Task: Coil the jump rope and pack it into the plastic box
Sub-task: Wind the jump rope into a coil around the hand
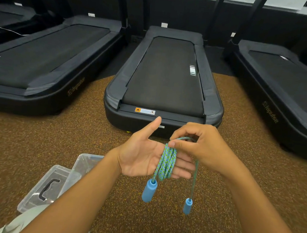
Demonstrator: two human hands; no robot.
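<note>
1. Right now the left hand (pixel 141 156) is open wide, palm up, thumb pointing to 12 o'clock.
2. The blue and green jump rope (pixel 167 162) is wrapped in loops around the fingers of the left hand.
3. The right hand (pixel 200 147) pinches the rope at the top of the loops.
4. Two blue handles hang down toward 6 o'clock: a near handle (pixel 149 190) and a far handle (pixel 187 206).
5. The clear plastic box (pixel 86 163) sits on the brown floor (pixel 34 142) at 8 o'clock from the hands, with its lid (pixel 46 186) lying just beside it.
6. A black treadmill (pixel 167 76) stands at 12 o'clock.
</note>
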